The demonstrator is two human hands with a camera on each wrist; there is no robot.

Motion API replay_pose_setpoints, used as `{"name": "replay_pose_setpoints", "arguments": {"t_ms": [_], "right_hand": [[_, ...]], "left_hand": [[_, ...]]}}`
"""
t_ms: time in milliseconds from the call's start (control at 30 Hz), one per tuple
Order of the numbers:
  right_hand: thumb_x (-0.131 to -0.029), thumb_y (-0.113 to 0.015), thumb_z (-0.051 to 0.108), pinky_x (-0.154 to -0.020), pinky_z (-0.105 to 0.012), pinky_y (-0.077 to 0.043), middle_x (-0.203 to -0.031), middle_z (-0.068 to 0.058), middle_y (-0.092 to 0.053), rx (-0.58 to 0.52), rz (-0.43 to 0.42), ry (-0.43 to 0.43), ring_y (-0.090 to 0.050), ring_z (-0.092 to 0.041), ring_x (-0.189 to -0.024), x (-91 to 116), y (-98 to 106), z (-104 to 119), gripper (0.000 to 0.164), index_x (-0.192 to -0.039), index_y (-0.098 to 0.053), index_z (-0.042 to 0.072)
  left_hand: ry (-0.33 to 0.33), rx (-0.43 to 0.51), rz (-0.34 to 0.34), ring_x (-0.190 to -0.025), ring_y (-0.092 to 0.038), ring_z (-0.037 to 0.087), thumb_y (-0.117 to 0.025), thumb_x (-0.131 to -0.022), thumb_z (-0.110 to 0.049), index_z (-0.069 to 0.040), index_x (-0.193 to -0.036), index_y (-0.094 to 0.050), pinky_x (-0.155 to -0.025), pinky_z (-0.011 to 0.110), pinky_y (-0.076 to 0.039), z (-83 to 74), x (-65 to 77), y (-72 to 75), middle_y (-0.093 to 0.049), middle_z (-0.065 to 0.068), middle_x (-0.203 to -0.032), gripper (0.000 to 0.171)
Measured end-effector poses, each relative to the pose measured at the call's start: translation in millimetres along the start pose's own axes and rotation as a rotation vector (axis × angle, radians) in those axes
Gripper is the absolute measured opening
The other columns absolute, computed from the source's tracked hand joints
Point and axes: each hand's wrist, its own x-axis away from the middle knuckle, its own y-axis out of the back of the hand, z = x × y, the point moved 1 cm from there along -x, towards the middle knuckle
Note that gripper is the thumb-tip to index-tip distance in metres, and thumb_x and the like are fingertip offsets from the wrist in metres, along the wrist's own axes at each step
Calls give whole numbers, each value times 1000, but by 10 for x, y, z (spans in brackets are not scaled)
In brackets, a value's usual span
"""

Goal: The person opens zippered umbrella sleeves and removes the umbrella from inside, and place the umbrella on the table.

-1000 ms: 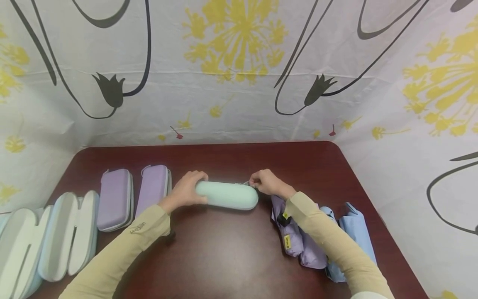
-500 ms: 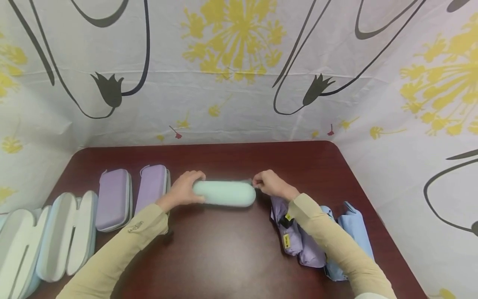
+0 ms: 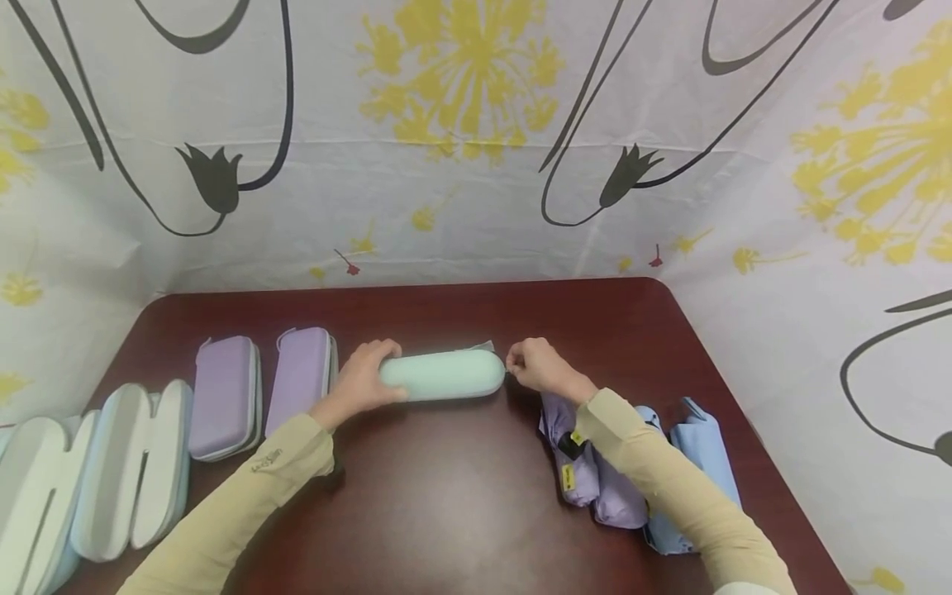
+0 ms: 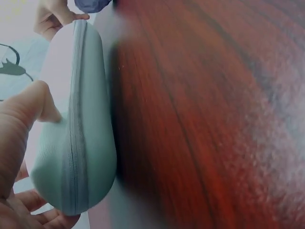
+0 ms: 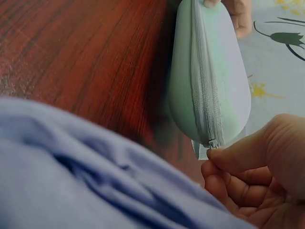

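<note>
A mint-green hard pencil case (image 3: 442,374) lies closed across the middle of the table, with a grey zipper (image 4: 76,119) running along its side. My left hand (image 3: 362,376) grips its left end, thumb on the near side and fingers on the far side. At the right end, the thumb and curled forefinger of my right hand (image 3: 541,366) pinch the small zipper pull (image 5: 212,144). A short grey fabric tab (image 5: 200,150) sticks out beside the pull. In the right wrist view, bluish-purple fabric (image 5: 86,171) fills the lower left.
Two purple cases (image 3: 225,397) lie closed at the left, beside open pale-blue cases (image 3: 111,471) with white insides. Purple folded umbrellas (image 3: 621,500) and blue ones (image 3: 706,454) lie under and beside the right forearm. A patterned cloth (image 3: 446,207) hangs behind the dark red table (image 3: 446,512).
The case's right end has swung slightly away from me, and the grey tab now shows behind it. My right hand has carried the zipper pull from the far corner round the right end.
</note>
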Motion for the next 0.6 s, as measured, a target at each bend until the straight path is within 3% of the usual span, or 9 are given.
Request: {"name": "replay_pose_setpoints", "arguments": {"t_ms": [267,433,600], "right_hand": [[-81,-60,0,-54,-24,-41,-65,-1,-60,-45,12,-65,-45,-9,-53,2,-66,99,10,-73,-66,3],[-80,-61,0,-53,-24,-40,-65,-1,-61,-53,-23,-129,-44,-9,-52,-33,-124,140,9,-73,-66,4],[-81,-62,3,-53,-24,-41,-67,-2,-61,-61,-31,-129,-44,-8,-52,-67,-167,227,10,-72,-65,4]], "left_hand": [[49,-32,-56,-86,-51,28,-80,-57,-30,-6,-102,-56,-71,42,-44,-9,3,-61,-59,11,-93,56],[95,-22,-53,-86,-51,28,-79,-58,-30,-7,-101,-55,-71,42,-43,-43,5,-68,-58,11,-92,54],[128,-26,-52,-83,-50,27,-79,-58,-31,-6,-99,-54,-70,41,-43,-109,24,-70,-56,11,-90,54]]}}
